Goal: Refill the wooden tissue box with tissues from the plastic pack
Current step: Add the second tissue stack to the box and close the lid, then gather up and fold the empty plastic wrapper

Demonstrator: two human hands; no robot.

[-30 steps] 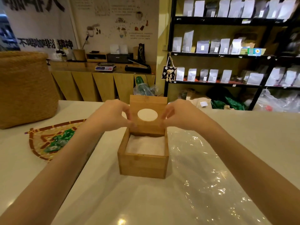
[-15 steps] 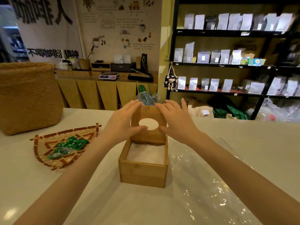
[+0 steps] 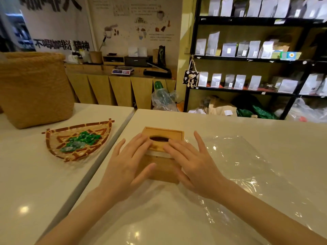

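Note:
The wooden tissue box (image 3: 162, 171) stands on the white counter in front of me. Its wooden lid (image 3: 163, 135) with the oval slot lies almost flat on top. A thin white strip of tissues (image 3: 158, 154) shows at the lid's near edge. My left hand (image 3: 127, 165) lies flat with spread fingers on the lid's left part and the box's left side. My right hand (image 3: 192, 161) rests the same way on the right part. The clear plastic pack (image 3: 247, 167) lies flattened and crinkled on the counter to the right of the box.
A fan-shaped woven tray (image 3: 58, 138) with green wrapped sweets (image 3: 81, 141) lies on the left counter. A tall woven basket (image 3: 33, 89) stands at the far left. A seam (image 3: 113, 144) divides the two counters. Shelves of pouches (image 3: 247, 50) fill the back right.
The lid was held upright at the back of the open box; it has now come down onto the box. Both hands went from gripping its edges to lying flat on top.

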